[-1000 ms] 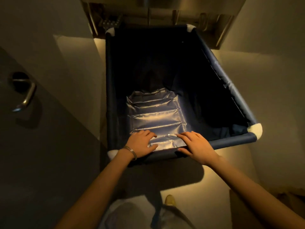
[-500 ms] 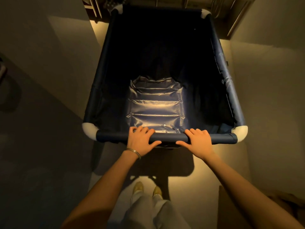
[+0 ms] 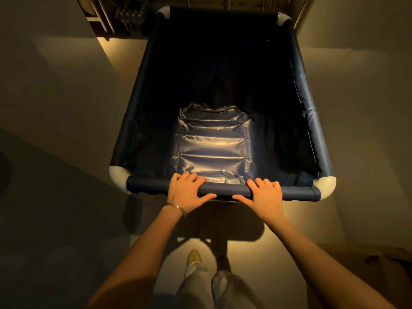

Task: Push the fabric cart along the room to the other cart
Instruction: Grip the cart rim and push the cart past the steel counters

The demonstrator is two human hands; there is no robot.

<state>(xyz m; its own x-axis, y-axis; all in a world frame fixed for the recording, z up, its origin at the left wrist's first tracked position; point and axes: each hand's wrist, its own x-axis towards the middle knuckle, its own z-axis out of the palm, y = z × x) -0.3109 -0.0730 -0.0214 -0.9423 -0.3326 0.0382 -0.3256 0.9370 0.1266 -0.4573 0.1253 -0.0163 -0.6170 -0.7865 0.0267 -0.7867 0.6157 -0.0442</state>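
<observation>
The fabric cart (image 3: 223, 97) is seen from above, filling the middle of the view, its long axis running from 6 o'clock to 12 o'clock, straight away from the person. The near rail (image 3: 223, 190), a padded blue tube between two white corner caps, lies crosswise, from 9 o'clock to 3 o'clock, directly ahead of both hands.

The left hand (image 3: 187, 192) is laid over that rail a little to the 9 o'clock side of centre, fingers curled over the top, thumb stretched along the near face. The right hand (image 3: 265, 194) is set the same way, a little to the 3 o'clock side. Both are wrapped on the rail, neither spread flat nor pinching; a bracelet (image 3: 177, 208) is worn on the left wrist. Both sit about equally near the rail's middle, so an even push is judged likely to send the cart straight toward 12 o'clock.

The cart is empty inside; only the glossy liner (image 3: 211, 148) catches the light. Walls close in at 9 and 3 o'clock. Beyond the far rail, at 12 o'clock, metal framing (image 3: 107, 18) is glimpsed; whether that belongs to the other cart cannot be told. The floor (image 3: 289, 230) shows at 6 o'clock, with a shoe (image 3: 194, 256) in mid-stride.
</observation>
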